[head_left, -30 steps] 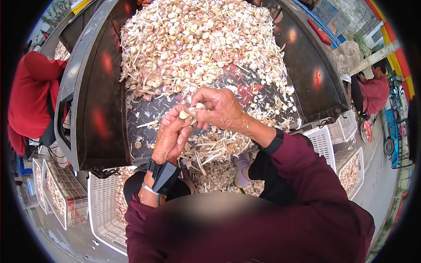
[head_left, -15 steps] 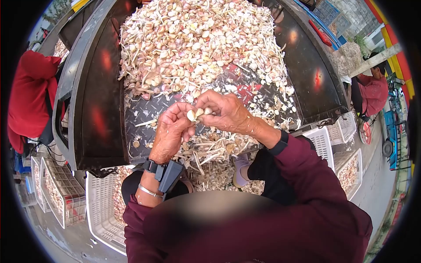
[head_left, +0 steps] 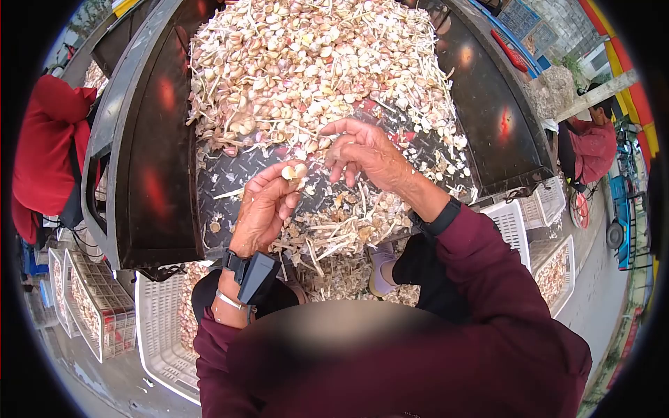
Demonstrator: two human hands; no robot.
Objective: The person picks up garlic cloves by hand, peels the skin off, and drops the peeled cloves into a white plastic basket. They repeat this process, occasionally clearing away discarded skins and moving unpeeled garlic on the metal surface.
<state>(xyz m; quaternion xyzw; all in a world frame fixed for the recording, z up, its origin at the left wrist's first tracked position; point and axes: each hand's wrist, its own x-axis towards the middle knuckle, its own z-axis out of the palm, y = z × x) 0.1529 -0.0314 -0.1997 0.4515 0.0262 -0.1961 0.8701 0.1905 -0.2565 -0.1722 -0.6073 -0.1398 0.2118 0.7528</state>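
Now, here we are with a clove-handling step in hand, we judge, and our two hands parted over the dark metal floor: our left hand has the goods, a pair of pale garlic cloves pinched up at the tips of thumb and forefinger, the other fingers curling loosely below. Whether those two are joined or merely side by side, we can't tell. Over to our right hand, and it's open, forefinger reaching out, the rest bent and spread, with nothing that we can make out in its grip. The held cloves sit to the left of its fingers, a little lower in view, near but not touching. Just beyond both hands rises the big heap of garlic, loose cloves and stalks together, its near edge close to our right fingertips, and nearer to us lies a drift of dry stalks and skins. What does a next move call for from this position? A light touch, we'd say: a steady left pinch, since those cloves are small and smooth and could slip, and a neat closing of the right fingers if they are to take hold of anything.
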